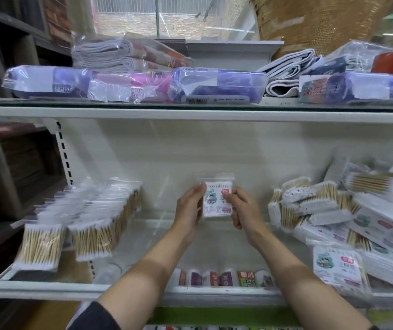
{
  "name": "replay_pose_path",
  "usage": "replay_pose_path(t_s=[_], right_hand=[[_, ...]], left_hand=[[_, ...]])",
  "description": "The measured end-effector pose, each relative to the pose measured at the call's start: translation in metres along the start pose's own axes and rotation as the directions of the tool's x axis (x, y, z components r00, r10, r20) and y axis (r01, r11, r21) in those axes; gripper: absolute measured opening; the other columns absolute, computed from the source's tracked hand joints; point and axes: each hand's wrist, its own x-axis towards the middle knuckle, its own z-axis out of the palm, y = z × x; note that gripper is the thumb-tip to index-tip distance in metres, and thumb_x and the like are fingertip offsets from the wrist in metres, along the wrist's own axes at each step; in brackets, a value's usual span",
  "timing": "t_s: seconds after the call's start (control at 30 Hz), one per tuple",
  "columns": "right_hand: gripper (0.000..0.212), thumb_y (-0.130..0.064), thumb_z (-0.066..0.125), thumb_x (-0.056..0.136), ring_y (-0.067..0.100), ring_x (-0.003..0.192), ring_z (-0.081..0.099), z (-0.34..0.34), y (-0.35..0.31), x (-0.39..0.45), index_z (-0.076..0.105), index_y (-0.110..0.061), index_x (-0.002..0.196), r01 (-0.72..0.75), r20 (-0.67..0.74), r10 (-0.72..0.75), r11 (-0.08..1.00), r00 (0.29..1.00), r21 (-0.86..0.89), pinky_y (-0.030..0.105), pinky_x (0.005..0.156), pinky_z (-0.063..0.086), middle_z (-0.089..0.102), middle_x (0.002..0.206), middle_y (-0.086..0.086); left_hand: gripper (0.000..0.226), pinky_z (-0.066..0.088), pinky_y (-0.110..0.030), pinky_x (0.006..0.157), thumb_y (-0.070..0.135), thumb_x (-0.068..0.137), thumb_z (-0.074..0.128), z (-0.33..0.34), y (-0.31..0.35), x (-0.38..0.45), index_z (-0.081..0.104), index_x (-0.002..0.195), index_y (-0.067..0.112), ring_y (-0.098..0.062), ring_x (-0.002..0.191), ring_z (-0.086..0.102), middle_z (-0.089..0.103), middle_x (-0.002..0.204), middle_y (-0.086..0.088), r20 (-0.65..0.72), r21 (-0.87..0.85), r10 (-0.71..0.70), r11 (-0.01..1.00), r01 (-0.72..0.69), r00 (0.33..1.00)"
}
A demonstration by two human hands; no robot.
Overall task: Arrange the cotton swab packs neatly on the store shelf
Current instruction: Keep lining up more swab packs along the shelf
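A single cotton swab pack (217, 201) in clear plastic with a white printed label is held upright above the middle of the glass shelf (143, 246). My left hand (190, 210) grips its left edge and my right hand (240, 208) grips its right edge. Two neat rows of cotton swab packs (83, 222) stand on the shelf's left side, wooden sticks facing me. A loose heap of cotton swab packs (342, 222) lies on the right, tilted and overlapping.
The upper shelf (190, 113) carries bagged cloths and wrapped packs right above my hands. A slotted white upright (64, 153) bounds the left side. Small items show through the glass on the shelf below (219, 278).
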Motion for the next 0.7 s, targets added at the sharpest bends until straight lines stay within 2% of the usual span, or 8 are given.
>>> replay_pose_path(t_s=[0.1, 0.2, 0.27, 0.37, 0.5, 0.7], right_hand=[[0.022, -0.021, 0.050, 0.096, 0.012, 0.034, 0.032, -0.0006, 0.0066, 0.0018, 0.055, -0.001, 0.089, -0.017, 0.045, 0.017, 1.000, 0.999, -0.009, 0.020, 0.035, 0.024, 0.046, 0.055, 0.014], [0.028, -0.025, 0.050, 0.096, 0.013, 0.035, 0.037, 0.0004, 0.0098, 0.0011, 0.055, 0.001, 0.103, -0.032, 0.124, 0.038, 0.998, 0.992, -0.052, 0.020, 0.036, 0.028, 0.056, 0.075, 0.030], [0.026, -0.023, 0.048, 0.097, 0.012, 0.035, 0.038, 0.0007, 0.0093, 0.0003, 0.057, -0.001, 0.105, -0.024, 0.149, 0.030, 0.999, 0.988, -0.044, 0.020, 0.036, 0.028, 0.060, 0.075, 0.025], [0.022, -0.023, 0.045, 0.099, 0.011, 0.035, 0.037, 0.0006, 0.0076, -0.0013, 0.059, -0.007, 0.104, 0.011, 0.138, -0.005, 0.999, 0.990, -0.042, 0.020, 0.035, 0.028, 0.063, 0.068, 0.013], [0.018, -0.024, 0.042, 0.100, 0.014, 0.035, 0.042, 0.0018, 0.0059, -0.0031, 0.058, -0.015, 0.100, 0.051, 0.110, -0.048, 0.998, 0.993, -0.029, 0.023, 0.036, 0.029, 0.063, 0.064, 0.009], [0.017, -0.027, 0.041, 0.100, 0.016, 0.039, 0.045, 0.0023, 0.0050, -0.0044, 0.056, -0.020, 0.096, 0.064, 0.108, -0.061, 0.998, 0.992, -0.023, 0.023, 0.037, 0.030, 0.064, 0.069, 0.008]], left_hand=[[0.018, 0.051, -0.021, 0.052, 0.022, 0.091, 0.054, -0.0031, 0.0018, -0.0007, 0.063, 0.092, 0.006, -0.010, 0.061, 0.066, 0.069, 0.073, -0.003, 0.020, -0.072, -0.007, 0.997, 0.008, 1.000], [0.038, 0.056, -0.033, 0.054, 0.032, 0.080, 0.058, -0.0048, 0.0049, -0.0001, 0.062, 0.099, 0.000, -0.021, 0.068, 0.068, 0.069, 0.084, -0.014, 0.018, -0.135, 0.003, 0.991, 0.000, 1.000], [0.039, 0.055, -0.032, 0.051, 0.032, 0.082, 0.057, -0.0050, 0.0059, -0.0007, 0.062, 0.100, -0.002, -0.022, 0.067, 0.068, 0.069, 0.083, -0.015, 0.022, -0.134, 0.005, 0.991, -0.002, 1.000], [0.026, 0.051, -0.022, 0.055, 0.030, 0.092, 0.053, -0.0068, 0.0048, -0.0021, 0.065, 0.097, 0.007, -0.014, 0.068, 0.065, 0.069, 0.080, -0.005, 0.012, -0.083, -0.011, 0.996, 0.012, 1.000], [0.020, 0.045, -0.024, 0.065, 0.031, 0.092, 0.053, -0.0068, 0.0050, -0.0033, 0.065, 0.092, 0.015, -0.013, 0.074, 0.062, 0.068, 0.082, -0.001, 0.003, -0.035, -0.051, 0.998, 0.051, 0.999], [0.011, 0.039, -0.024, 0.063, 0.018, 0.090, 0.055, -0.0049, 0.0050, -0.0042, 0.060, 0.080, 0.020, -0.011, 0.072, 0.058, 0.065, 0.077, 0.002, -0.008, -0.057, -0.056, 0.997, 0.056, 0.998]])
